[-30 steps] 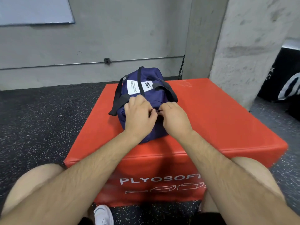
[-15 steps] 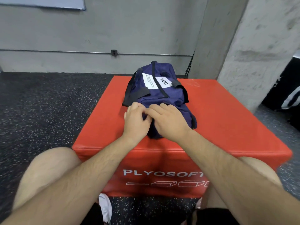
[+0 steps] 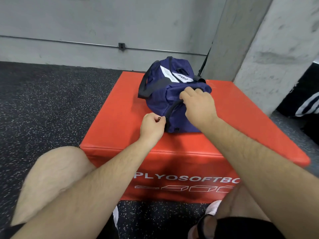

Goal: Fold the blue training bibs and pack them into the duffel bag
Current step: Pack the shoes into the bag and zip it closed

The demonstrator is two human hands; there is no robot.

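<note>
A navy duffel bag point(image 3: 160, 99) with black straps and white labels lies on a red foam plyo box point(image 3: 241, 128). My left hand point(image 3: 151, 126) pinches the small zipper pull at the bag's near lower end. My right hand point(image 3: 198, 106) grips the bag's fabric and the dark zipper edge on top, near its right side. The zipper line curves from my right hand down to my left. No blue bibs are visible; the bag's inside is hidden.
The red box stands on black speckled rubber floor point(image 3: 51, 104). A grey concrete wall point(image 3: 103, 23) runs behind, and a concrete pillar point(image 3: 276, 54) stands close at the right. A black object with white stripes point(image 3: 303, 100) sits at the far right. My knees flank the box.
Both hands were together on the bag's near top. Now my left hand has moved down to the bag's near end with the zipper pull, and my right hand has shifted right and farther along the top.
</note>
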